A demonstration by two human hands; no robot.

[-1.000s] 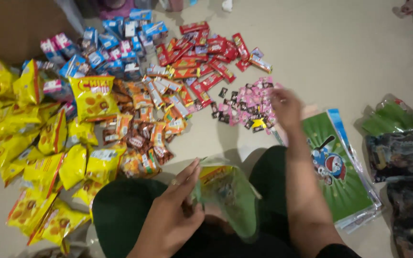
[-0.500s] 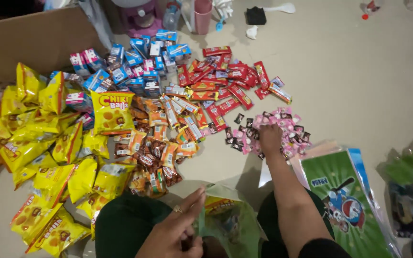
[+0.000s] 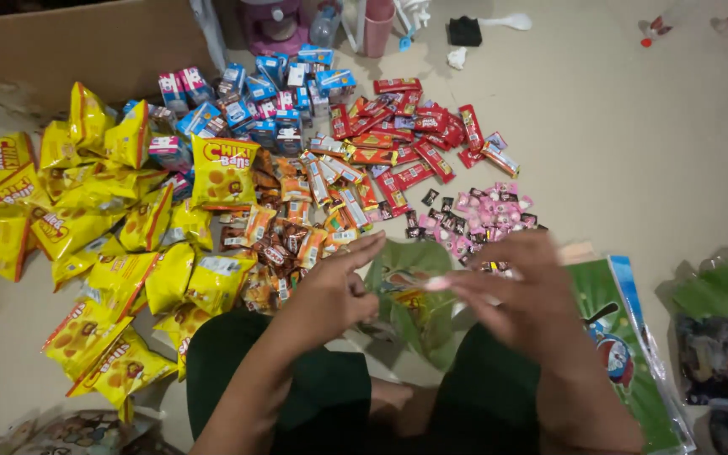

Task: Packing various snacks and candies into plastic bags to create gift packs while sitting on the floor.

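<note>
I sit on the floor, dark green trousers at the bottom of the view. My left hand holds the rim of a small green plastic bag in front of my knees, fingers stretched along its opening. My right hand is level with it and pinches a small pale pink candy at its fingertips, right over the bag's mouth. Just beyond my right hand lies a scatter of pink and black wrapped candies.
Spread on the floor are yellow snack bags, blue cartons, red bars and small orange packs. A stack of green printed bags lies at right, a cardboard box at the back left.
My right hand came back from the pink candy pile to the green bag's mouth with a candy. The view tilted, so the piles sit lower in frame.
</note>
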